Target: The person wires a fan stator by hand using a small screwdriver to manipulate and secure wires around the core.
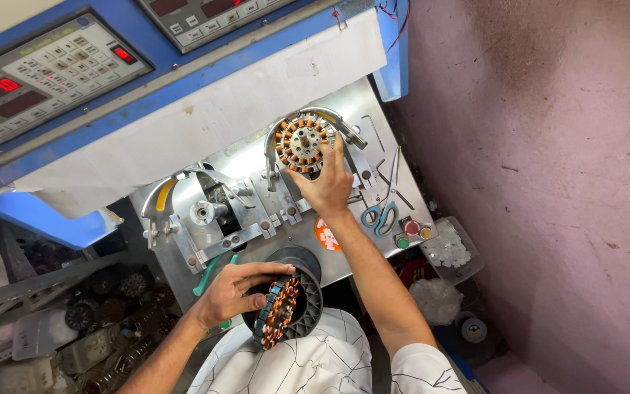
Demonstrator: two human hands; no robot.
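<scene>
**A:** Start nearest you. What does your left hand (pixel 233 290) have?

**B:** It's closed around a wound stator (pixel 277 312), fingers curled over its upper rim. You hold the ring on edge above your lap, its flat face turned to the right and slightly toward you, so its axis runs roughly left to right. Copper coils show along its edge, teal insulation on the near-left side. Just behind it sits a dark round holder (pixel 308 286), touching or nearly so; you can't tell which.

**A:** And room around it?

**B:** It's tight. The near edge of the metal plate (pixel 344 255) lies just beyond the holder, and a shelf of dark spare parts (pixel 111 306) crowds the left. The right is more open, down to a clear tub of white bits (pixel 452 252).

**A:** Farther out?

**B:** Your right hand (pixel 324 182) reaches across the plate, fingers spread and fingertips resting on the near-right rim of a second stator (pixel 301 143). That one sits flat on the far-right winding station, face toward you, axis pointing out of the plate. The hand isn't gripping it.

**A:** Counts?

**B:** Two stators, two winding stations; the left station (pixel 205 211) stands bare. One pair of blue-handled scissors (pixel 382 211) lies right of your wrist, beside three round buttons (pixel 412 230).
</scene>
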